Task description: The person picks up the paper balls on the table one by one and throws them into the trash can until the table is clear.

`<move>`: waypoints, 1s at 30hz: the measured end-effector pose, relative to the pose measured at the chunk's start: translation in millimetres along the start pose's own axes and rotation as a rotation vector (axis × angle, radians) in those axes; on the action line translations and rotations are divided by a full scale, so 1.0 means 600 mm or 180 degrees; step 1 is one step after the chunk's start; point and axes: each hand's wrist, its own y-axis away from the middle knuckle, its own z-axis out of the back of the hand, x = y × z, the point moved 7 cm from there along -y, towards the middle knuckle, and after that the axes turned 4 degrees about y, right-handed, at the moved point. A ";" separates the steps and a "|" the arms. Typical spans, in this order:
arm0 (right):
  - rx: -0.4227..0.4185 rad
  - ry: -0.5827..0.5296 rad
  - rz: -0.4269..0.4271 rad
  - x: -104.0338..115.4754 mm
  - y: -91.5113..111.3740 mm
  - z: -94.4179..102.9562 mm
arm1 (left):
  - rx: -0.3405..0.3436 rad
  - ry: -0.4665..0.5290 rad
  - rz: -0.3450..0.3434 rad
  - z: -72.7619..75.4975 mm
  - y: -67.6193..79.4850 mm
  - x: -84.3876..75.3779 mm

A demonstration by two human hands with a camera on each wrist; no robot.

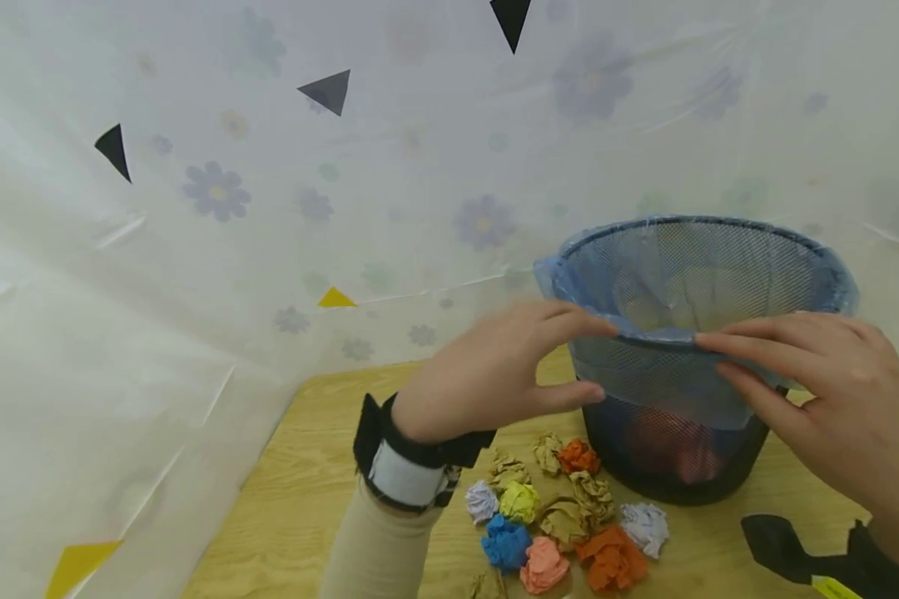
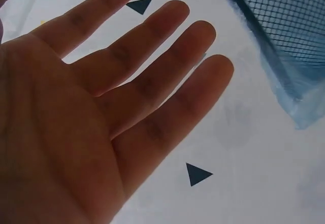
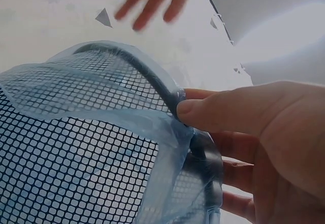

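Observation:
A black mesh wastebasket (image 1: 607,441) stands on the table, with a translucent blue bin liner (image 1: 644,383) inside it and folded over its rim. My right hand (image 1: 831,399) pinches the liner and rim at the near side; the right wrist view shows the thumb on one side of the rim and fingers on the other. My left hand (image 1: 494,366) hovers left of there with fingers extended. In the left wrist view the straight, spread fingers (image 2: 172,102) hold nothing and stand apart from the rim. Something reddish shows blurrily through the basket's lower mesh.
Several crumpled paper balls lie left of and before the basket, including blue (image 1: 506,543), yellow (image 1: 520,502), pink (image 1: 544,566), orange (image 1: 612,559) and white (image 1: 645,528) ones. The wooden table (image 1: 292,499) meets a pale floral curtain (image 1: 404,208) behind and at left.

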 end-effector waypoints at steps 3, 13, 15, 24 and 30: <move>0.0019 0.0000 -0.0006 -0.004 0.000 -0.001 | -0.0115 0.0040 0.0098 -0.021 0.040 0.018; 0.0066 0.0022 -0.0079 -0.011 0.002 -0.002 | 0.0378 0.0368 0.1078 -0.186 0.124 0.156; 0.0095 0.0039 -0.0127 -0.011 0.001 -0.002 | 0.0457 0.0419 0.1233 -0.210 0.143 0.167; 0.0142 -0.0013 -0.0179 -0.003 0.001 -0.006 | 0.0907 0.0568 0.1508 -0.291 0.241 0.126; 0.0133 0.0030 -0.0162 -0.002 0.003 -0.006 | 0.1001 0.0599 0.1024 -0.331 0.266 0.102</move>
